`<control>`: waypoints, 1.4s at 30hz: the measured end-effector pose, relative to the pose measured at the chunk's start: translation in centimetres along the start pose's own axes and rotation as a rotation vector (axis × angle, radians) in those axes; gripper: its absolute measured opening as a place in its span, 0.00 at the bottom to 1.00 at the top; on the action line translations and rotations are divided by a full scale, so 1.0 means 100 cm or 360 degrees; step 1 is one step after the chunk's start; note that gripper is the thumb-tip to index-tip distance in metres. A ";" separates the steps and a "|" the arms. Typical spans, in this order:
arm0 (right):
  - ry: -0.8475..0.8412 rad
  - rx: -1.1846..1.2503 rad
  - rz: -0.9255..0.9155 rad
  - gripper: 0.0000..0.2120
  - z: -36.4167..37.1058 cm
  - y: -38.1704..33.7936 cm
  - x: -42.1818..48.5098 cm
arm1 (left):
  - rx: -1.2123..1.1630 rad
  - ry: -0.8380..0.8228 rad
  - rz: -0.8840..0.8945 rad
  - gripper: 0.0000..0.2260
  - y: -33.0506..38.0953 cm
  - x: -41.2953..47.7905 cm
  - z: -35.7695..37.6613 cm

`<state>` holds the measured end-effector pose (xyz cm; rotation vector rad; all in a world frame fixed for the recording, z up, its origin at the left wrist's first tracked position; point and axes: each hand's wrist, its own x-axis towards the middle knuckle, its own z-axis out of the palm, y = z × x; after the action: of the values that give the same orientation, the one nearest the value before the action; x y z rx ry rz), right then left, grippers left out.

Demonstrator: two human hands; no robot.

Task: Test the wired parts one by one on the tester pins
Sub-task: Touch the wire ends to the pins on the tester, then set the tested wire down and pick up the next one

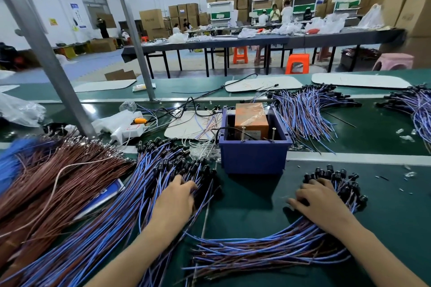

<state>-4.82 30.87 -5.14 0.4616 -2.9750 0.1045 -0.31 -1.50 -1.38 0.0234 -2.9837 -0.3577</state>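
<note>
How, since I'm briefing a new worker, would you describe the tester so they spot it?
On the green bench, find the blue plastic bin between the blue-wire piles. Inside sits an orange box; unlike anything nearby, two upright metal pins stand at its front.

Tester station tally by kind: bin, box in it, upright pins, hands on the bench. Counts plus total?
Blue bin: 1
Orange box inside it: 1
Upright tester pins: 2
Hands, left hand and right hand: 2
Total: 6
</note>
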 end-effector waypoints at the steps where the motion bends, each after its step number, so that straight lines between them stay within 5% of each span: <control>1: 0.0017 -0.0003 -0.0009 0.18 -0.002 -0.001 0.000 | -0.0088 0.0052 -0.0016 0.11 -0.002 0.002 0.003; 6: 0.0083 0.0076 -0.0097 0.17 -0.026 -0.012 0.002 | -0.0288 0.0280 0.0018 0.07 0.005 0.013 0.011; 12: 0.0211 0.0869 -0.0123 0.15 -0.052 -0.042 -0.006 | -0.0470 0.0331 -0.0125 0.07 0.010 0.025 0.006; 17: 0.0170 0.1175 -0.0063 0.14 -0.059 -0.061 -0.016 | -0.1297 0.0544 -0.0397 0.10 0.014 0.023 -0.019; 20: 0.0051 0.1484 -0.0031 0.06 -0.067 -0.073 -0.020 | -0.1849 0.0660 -0.0186 0.10 0.029 0.013 -0.045; 23: -0.0193 0.2020 -0.0106 0.19 -0.074 -0.097 -0.018 | -0.1791 0.0423 0.0215 0.12 0.058 -0.006 -0.048; 26: -0.0078 0.2473 -0.0097 0.21 -0.077 -0.113 -0.013 | -0.1532 0.0225 0.0409 0.12 0.081 -0.020 -0.030; 29: 0.0107 0.2523 0.0089 0.16 -0.075 -0.110 -0.012 | -0.1397 0.0210 0.0296 0.07 0.084 -0.024 -0.016; 34: 0.0156 0.3010 0.0539 0.16 -0.077 -0.079 -0.008 | -0.1413 -0.0432 0.0312 0.06 0.072 -0.031 -0.014; 42: 0.0602 0.3245 0.1165 0.18 -0.063 0.023 -0.001 | -0.1270 -0.0384 0.0249 0.07 0.025 -0.017 -0.037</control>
<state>-4.64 33.62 0.93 -0.5342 -1.3891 2.6669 1.86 0.15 2.59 -0.3502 -2.7933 -1.5734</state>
